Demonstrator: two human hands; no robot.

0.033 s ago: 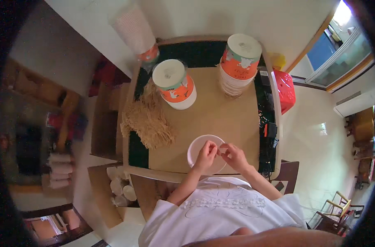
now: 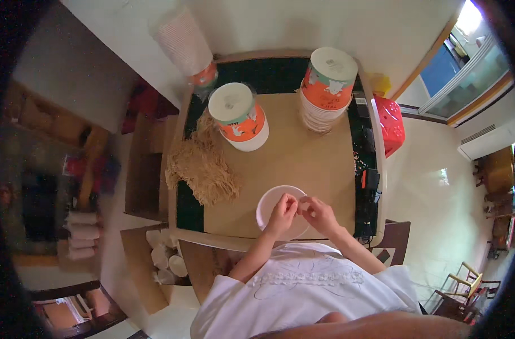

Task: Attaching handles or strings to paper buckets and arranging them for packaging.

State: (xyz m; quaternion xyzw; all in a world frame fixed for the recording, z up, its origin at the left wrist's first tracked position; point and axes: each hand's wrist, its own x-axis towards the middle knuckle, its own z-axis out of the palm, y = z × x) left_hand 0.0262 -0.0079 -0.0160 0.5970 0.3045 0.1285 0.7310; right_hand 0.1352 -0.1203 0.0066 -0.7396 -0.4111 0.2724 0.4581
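Note:
At the table's near edge, a white paper tub [image 2: 266,210] stands with its round mouth facing up. Over that mouth, my left hand [image 2: 284,212] has its fingers pinched together. My right hand [image 2: 319,213] is pinched too, its fingertips close beside the left ones. Whatever lies between the fingertips is too small to make out. Farther off on the left is an upside-down orange and green tub [image 2: 244,131]. A tall stack of similar tubs [image 2: 325,96], also upside down, is at the far right. A heap of tan fibre strands [image 2: 206,166] lies on the left.
A cardboard sheet [image 2: 291,161] covers the table's middle over dark green cloth. A wrapped stack of cups [image 2: 184,42] stands at the back left corner. Dark gadgets and cables [image 2: 371,183] line the right edge. A box of white cups [image 2: 164,257] sits below left; a red stool [image 2: 389,127] is at right.
The tubs and table appear shifted very slightly in the picture. Both hands stay pinched over the tub, with only a tiny movement of the fingers.

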